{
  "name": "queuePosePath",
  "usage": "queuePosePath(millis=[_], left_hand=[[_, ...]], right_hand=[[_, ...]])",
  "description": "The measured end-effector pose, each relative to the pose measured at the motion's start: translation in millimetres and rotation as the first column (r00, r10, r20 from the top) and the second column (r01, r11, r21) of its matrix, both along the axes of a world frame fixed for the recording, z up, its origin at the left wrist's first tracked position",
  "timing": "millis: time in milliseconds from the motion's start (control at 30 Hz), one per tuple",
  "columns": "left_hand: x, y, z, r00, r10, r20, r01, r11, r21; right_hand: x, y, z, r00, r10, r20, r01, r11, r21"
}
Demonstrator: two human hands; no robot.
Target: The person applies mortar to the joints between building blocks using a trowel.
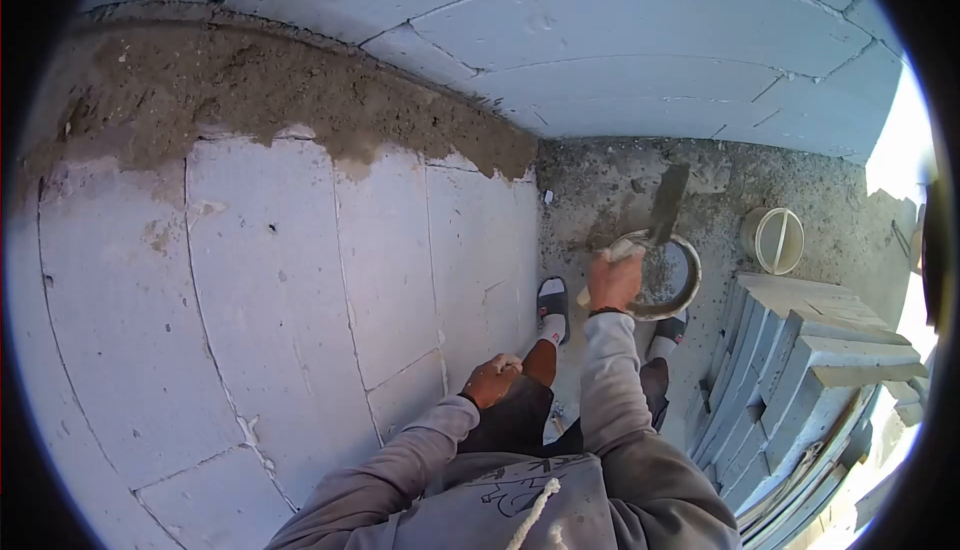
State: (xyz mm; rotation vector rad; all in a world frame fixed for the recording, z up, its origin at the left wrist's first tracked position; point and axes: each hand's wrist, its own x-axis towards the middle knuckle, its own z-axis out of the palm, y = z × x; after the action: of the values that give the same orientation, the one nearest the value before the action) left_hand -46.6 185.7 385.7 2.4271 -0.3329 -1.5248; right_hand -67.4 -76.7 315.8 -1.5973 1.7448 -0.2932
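My right hand is closed around the handle of what looks like a trowel. Its long blade, dark with wet mortar, points away from me over the floor. Under and beside that hand is a round bucket with a pale, smeared rim; whether the hand also touches the rim is hard to tell. My left hand hangs near my left knee, fingers curled into a loose fist, with nothing visible in it. Left of it stands a white block wall with a rough band of grey-brown mortar along its far edge.
A second block wall rises ahead. On the dusty concrete floor, a pale bucket with a handle across its mouth sits to the right. Nearer to me on the right is a stack of blocks and slabs. My feet are beside the first bucket.
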Motion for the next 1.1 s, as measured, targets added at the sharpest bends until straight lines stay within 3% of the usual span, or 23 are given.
queuePosePath(millis=[33, 67, 100, 133, 167, 200, 233, 267, 367, 400, 433, 467, 533, 600, 733, 800, 833, 933, 967, 1033, 1100], left_hand=[[15, 7, 9, 1.0, 0.0, -0.004, 0.0, 1.0, 0.005], [19, 15, 19, 0.991, 0.131, -0.021, -0.129, 0.99, 0.053], [24, 21, 27, 0.967, 0.252, -0.03, -0.248, 0.964, 0.098], [18, 82, -17, 0.97, 0.239, -0.043, -0.235, 0.968, 0.086], [25, 111, -65, 0.962, 0.273, -0.031, -0.274, 0.949, -0.155], [10, 176, -92, 0.949, 0.315, -0.027, -0.3, 0.872, -0.387], [13, 146, -76, 0.949, 0.313, -0.03, -0.297, 0.864, -0.407], [0, 119, -56, 0.983, 0.179, 0.037, -0.146, 0.891, -0.431], [-11, 29, 23, 0.939, -0.219, 0.265, 0.315, 0.859, -0.404], [-18, 17, 17, 0.976, -0.207, 0.074, 0.217, 0.96, -0.179], [-28, 9, 12, 0.985, -0.135, -0.112, 0.144, 0.986, 0.082], [-36, -1, 18, 0.984, -0.136, -0.111, 0.146, 0.986, 0.085], [-56, -19, 43, 0.966, -0.008, -0.259, -0.022, 0.993, -0.113], [-63, -14, 44, 0.966, 0.007, -0.258, -0.03, 0.996, -0.085], [-59, 29, 42, 0.977, 0.069, -0.202, -0.071, 0.997, -0.001], [-51, 61, 34, 0.966, 0.188, -0.176, -0.191, 0.982, -0.003], [-46, 78, 33, 0.968, 0.186, -0.17, -0.189, 0.982, -0.002], [-35, 122, 23, 0.954, 0.281, -0.1, -0.283, 0.959, -0.004], [-34, 138, 19, 0.968, 0.237, -0.085, -0.241, 0.969, -0.046], [-32, 158, 13, 0.977, 0.201, -0.066, -0.206, 0.975, -0.078], [-40, 162, 14, 0.913, 0.377, -0.154, -0.383, 0.924, -0.009]], right_hand=[[59, 26, -6, 0.984, 0.152, 0.088, -0.144, 0.985, -0.091], [111, 29, 34, 0.844, 0.461, 0.273, -0.501, 0.86, 0.097], [151, 59, 73, 0.695, 0.627, 0.351, -0.637, 0.764, -0.103], [163, 85, 125, 0.611, 0.656, 0.443, -0.583, 0.751, -0.31], [158, 98, 172, 0.551, 0.62, 0.559, -0.548, 0.774, -0.318], [144, 113, 195, 0.537, 0.567, 0.625, -0.582, 0.785, -0.212], [133, 118, 209, 0.523, 0.512, 0.682, -0.607, 0.785, -0.124], [120, 120, 209, 0.52, 0.525, 0.674, -0.607, 0.782, -0.142], [70, 112, 160, 0.494, 0.556, 0.669, -0.726, 0.687, -0.034], [55, 99, 144, 0.527, 0.545, 0.652, -0.708, 0.706, -0.019], [43, 89, 120, 0.61, 0.506, 0.611, -0.669, 0.742, 0.053], [34, 79, 92, 0.685, 0.466, 0.56, -0.624, 0.772, 0.122], [23, 59, 33, 0.847, 0.415, 0.334, -0.517, 0.791, 0.328], [24, 46, -6, 0.921, 0.242, 0.304, -0.355, 0.841, 0.407], [75, 48, -43, 0.919, 0.055, 0.389, -0.218, 0.895, 0.388], [123, 58, -76, 0.908, -0.149, 0.392, -0.152, 0.755, 0.638], [145, 62, -82, 0.905, -0.152, 0.397, -0.153, 0.753, 0.639], [212, 63, -91, 0.771, -0.468, 0.433, -0.093, 0.589, 0.803], [237, 62, -113, 0.769, -0.467, 0.438, -0.102, 0.586, 0.804], [277, 75, -172, 0.877, -0.126, 0.464, -0.14, 0.857, 0.496], [285, 69, -137, 0.84, -0.165, 0.517, -0.165, 0.83, 0.533]])
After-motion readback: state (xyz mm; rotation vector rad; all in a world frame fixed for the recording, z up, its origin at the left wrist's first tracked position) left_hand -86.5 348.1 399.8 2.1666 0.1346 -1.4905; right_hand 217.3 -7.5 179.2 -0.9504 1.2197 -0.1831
